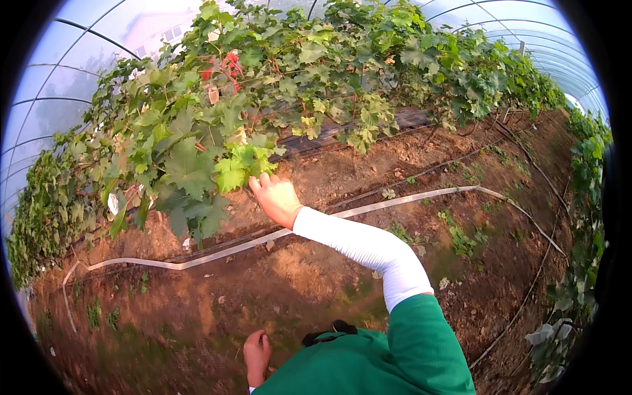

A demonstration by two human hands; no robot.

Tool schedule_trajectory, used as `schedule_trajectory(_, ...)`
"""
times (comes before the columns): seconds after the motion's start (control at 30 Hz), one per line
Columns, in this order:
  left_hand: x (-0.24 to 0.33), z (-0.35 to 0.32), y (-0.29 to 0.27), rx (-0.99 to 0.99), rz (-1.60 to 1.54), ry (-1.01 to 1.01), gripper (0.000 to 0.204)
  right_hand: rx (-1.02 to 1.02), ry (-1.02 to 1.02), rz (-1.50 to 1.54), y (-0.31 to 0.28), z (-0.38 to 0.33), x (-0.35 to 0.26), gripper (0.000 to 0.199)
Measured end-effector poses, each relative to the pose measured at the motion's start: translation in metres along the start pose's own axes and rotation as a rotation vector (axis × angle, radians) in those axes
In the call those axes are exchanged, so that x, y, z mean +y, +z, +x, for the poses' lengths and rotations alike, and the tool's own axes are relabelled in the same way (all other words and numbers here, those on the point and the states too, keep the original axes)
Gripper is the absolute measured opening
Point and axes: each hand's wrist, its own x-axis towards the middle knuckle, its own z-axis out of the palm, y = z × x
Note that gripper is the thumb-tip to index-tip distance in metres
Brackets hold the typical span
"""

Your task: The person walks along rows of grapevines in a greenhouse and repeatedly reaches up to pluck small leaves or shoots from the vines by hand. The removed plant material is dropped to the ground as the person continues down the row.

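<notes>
Ref = pale hose [368, 209]. Bright green leaf [230, 174]: beyond hose, just left of and slightly above the right fingertips; long axis unclear, leaves overlap. Left hand [257, 354]: near side of hose, well apart from leaf, loosely curled, can't tell if holding anything. Right hand [276, 199]: beyond hose, nearer one, fingers bunched at leaf edge; can't tell if pinching.

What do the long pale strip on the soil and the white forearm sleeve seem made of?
Pale strip: probably flexible plastic, smooth and dull; it lies ribbonlike with angular bends, exact kind unclear. White sleeve: likely stretchy fabric, matte; it fits closely and shows fine crosswise creases.
</notes>
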Motion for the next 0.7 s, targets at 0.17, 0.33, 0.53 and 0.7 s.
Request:
schedule_trajectory(0.17, -0.004, -0.008, 0.007, -0.053, -0.054, -0.018, 0.018, -0.282, 0.044, 0.379, 0.0, -0.108, -0.025, 0.031)
schedule_trajectory(0.33, 0.002, -0.01, 0.001, -0.023, -0.067, 0.033, 0.016, -0.548, 0.323, 0.54, 0.014, -0.25, -0.069, 0.042)
schedule_trajectory(0.53, -0.004, -0.018, -0.01, -0.045, -0.039, 0.052, 0.016, -0.876, 0.297, 0.701, 0.013, -0.32, -0.088, 0.03)
schedule_trajectory(0.7, -0.011, -0.036, -0.017, -0.017, -0.049, 0.041, 0.016, -0.971, 0.32, 0.626, 0.011, -0.321, -0.099, 0.03)
